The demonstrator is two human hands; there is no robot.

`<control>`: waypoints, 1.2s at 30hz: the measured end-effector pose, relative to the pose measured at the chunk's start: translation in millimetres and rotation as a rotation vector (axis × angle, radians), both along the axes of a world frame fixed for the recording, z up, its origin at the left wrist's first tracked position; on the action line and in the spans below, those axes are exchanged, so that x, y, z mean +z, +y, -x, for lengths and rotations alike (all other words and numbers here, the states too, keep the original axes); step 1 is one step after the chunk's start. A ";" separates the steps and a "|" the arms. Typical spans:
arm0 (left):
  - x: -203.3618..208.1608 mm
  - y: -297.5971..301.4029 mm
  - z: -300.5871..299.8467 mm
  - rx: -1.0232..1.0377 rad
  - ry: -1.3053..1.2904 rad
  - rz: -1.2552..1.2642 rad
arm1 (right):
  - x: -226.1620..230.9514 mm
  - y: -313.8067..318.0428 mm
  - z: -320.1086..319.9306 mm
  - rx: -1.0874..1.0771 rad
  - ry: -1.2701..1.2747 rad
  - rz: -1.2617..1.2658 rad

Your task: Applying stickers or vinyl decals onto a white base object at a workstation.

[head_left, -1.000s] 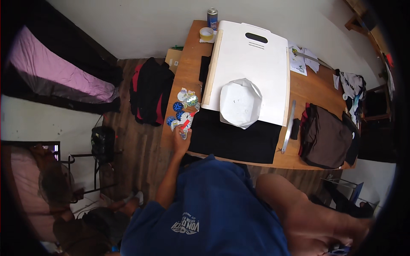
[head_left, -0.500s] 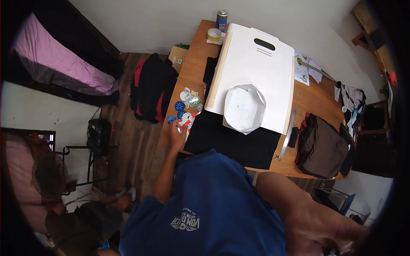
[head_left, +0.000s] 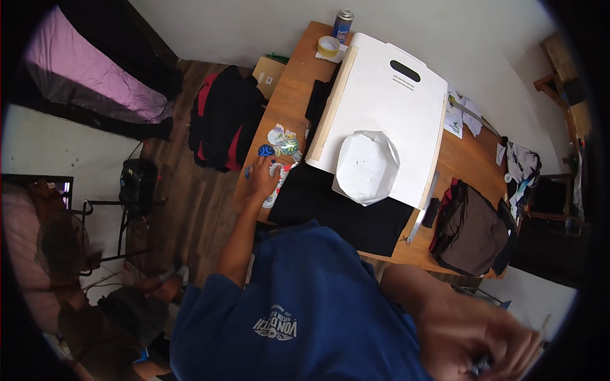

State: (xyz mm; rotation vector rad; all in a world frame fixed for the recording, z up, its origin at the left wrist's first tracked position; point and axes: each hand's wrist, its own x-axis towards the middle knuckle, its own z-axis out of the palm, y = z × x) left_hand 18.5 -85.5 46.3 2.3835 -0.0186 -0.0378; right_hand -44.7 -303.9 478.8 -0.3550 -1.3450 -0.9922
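Observation:
My left hand rests at the left side of the wooden table, its fingers spread over a small group of round patches. One blue patch shows just past the fingertips, and a red-and-white patch lies beside the hand. Close to the camera at the lower right is my right hand, its fingers curled. Something small, dark and shiny shows by those fingers, too blurred to name. On the white board with an oval handle slot sits a white many-sided paper tray. Black cloth lies at the board's near end.
A spray can and a tape roll stand at the table's far left corner. Along the right are a metal ruler and a pile of dark clothes. Another person sits at the lower left.
My left hand has moved slightly up and spread over the blue patches, covering most of them. My right hand has turned and its fingers have curled. The whole view has shifted a little.

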 end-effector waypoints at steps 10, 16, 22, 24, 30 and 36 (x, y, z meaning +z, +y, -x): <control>-11.3 5.3 14.4 -0.036 0.002 -0.244 | -172.8 -52.3 29.9 -0.545 1.171 0.136; -38.9 2.0 -2.7 0.025 -0.030 -0.151 | -255.6 -66.2 68.6 -0.579 1.547 0.167; -27.5 -19.0 -34.7 0.158 -0.081 -0.186 | -280.3 -60.1 95.6 -0.583 1.714 0.216; -36.4 -15.8 -47.2 0.139 -0.095 -0.213 | -281.8 -55.9 101.1 -0.584 1.737 0.233; -18.6 -24.5 -53.5 0.072 0.004 -0.214 | -285.1 -56.2 104.2 -0.601 1.789 0.271; -38.0 -15.1 -50.4 0.116 0.014 -0.086 | -295.1 -62.8 104.0 -0.613 1.793 0.240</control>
